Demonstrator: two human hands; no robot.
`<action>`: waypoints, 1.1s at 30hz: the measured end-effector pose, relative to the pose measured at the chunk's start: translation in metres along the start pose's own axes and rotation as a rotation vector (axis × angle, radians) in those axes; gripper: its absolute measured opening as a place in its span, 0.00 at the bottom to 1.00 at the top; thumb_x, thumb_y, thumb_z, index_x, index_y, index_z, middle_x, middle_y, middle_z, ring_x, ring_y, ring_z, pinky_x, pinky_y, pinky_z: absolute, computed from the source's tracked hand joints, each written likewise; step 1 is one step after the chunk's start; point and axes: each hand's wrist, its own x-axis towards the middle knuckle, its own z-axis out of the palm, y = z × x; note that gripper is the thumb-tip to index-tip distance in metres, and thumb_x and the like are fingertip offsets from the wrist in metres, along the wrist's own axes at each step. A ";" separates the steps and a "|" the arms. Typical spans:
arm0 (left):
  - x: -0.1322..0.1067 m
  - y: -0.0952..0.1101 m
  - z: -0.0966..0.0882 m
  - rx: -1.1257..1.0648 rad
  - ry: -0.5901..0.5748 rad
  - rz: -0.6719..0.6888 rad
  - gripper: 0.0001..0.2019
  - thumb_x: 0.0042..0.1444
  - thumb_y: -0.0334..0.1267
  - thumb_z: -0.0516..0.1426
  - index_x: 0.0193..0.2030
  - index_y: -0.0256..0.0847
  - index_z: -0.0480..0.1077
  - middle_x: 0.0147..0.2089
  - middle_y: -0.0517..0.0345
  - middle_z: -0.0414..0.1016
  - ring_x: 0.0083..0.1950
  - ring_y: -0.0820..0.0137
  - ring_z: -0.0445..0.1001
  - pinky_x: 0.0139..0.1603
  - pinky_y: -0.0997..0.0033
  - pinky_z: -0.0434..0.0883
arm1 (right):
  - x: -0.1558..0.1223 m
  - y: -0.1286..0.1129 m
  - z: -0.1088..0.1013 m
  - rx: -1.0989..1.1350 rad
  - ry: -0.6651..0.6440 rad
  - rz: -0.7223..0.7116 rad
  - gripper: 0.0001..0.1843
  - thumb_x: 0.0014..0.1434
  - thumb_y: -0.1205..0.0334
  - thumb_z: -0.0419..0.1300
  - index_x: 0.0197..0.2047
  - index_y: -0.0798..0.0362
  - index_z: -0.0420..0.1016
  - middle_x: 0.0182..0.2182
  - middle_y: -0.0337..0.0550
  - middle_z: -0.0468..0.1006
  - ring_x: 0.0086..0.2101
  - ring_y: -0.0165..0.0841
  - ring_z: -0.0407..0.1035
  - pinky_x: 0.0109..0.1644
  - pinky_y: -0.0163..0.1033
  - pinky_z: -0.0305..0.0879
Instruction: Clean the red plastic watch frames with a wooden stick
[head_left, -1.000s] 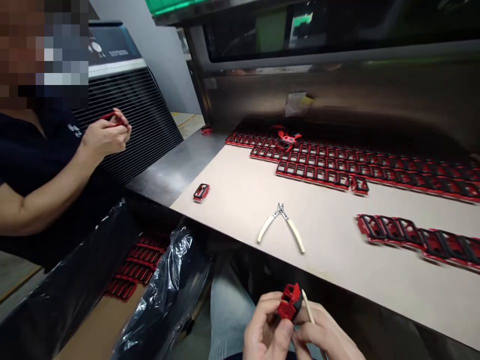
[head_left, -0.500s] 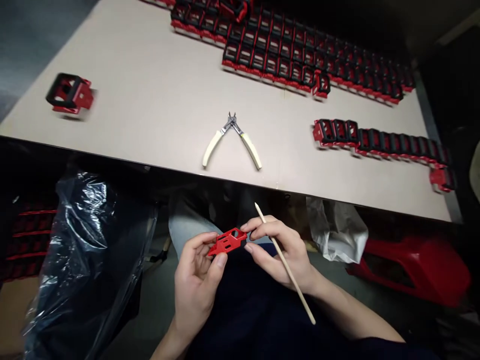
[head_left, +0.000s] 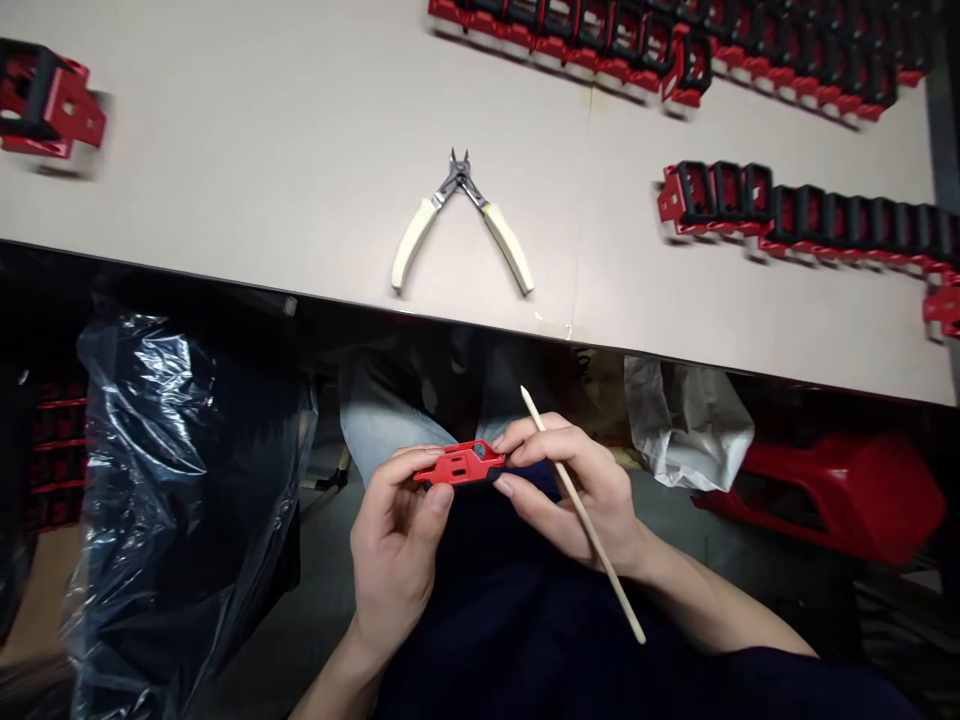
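We'd turned the red plastic part level, lower ctr of frame, w/ narrow grips: L hand pinching one end, R hand the other, wooden stick tucked in R palm.

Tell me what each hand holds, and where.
The left hand grips a red part by one end; the right hand pinches its other end and holds a wooden stick mid-shaft.
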 end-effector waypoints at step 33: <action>0.021 0.020 0.011 -0.689 -0.200 -0.825 0.19 0.56 0.54 0.74 0.42 0.39 0.86 0.19 0.64 0.71 0.20 0.78 0.70 0.24 0.81 0.71 | 0.008 0.011 0.002 0.056 -0.079 -0.059 0.15 0.67 0.73 0.68 0.53 0.50 0.73 0.53 0.55 0.85 0.53 0.40 0.83 0.57 0.47 0.83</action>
